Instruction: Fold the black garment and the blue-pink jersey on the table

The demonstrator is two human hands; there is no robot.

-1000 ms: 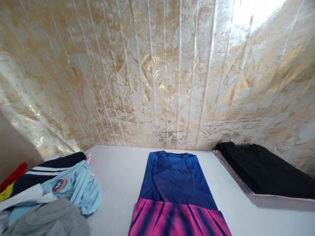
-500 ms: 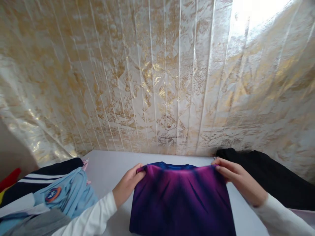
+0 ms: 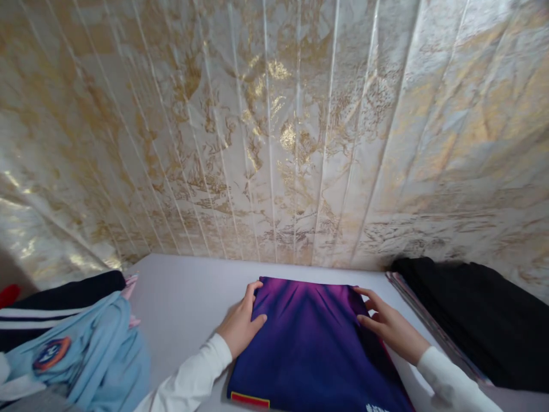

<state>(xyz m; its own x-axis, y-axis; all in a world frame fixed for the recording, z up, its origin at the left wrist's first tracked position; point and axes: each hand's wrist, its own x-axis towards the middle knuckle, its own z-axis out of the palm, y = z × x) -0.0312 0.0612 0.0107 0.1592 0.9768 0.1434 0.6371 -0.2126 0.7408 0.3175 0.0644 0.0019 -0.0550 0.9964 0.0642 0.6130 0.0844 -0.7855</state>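
A purple and dark blue jersey (image 3: 306,343) lies folded flat on the white table, with a red and yellow patch at its lower left and small white lettering near the lower right. My left hand (image 3: 243,321) rests at its far left corner, thumb on the cloth and apart from the fingers. At the far right corner is my right hand (image 3: 388,325), fingers spread along the side edge and thumb over the fabric. Neither hand grips the cloth. The jersey's near edge runs out of view at the bottom.
A loose heap on the left holds a light blue garment (image 3: 100,349) with a round badge and a dark striped garment (image 3: 64,297). On the right stands a stack of folded clothes topped by black cloth (image 3: 476,320). The white table (image 3: 180,297) meets a shiny gold-patterned wall covering (image 3: 274,143).
The jersey's far edge, held up by both hands before, now lies down on the table. Its blue collar is out of sight. Both hands have loosened their pinch and opened.
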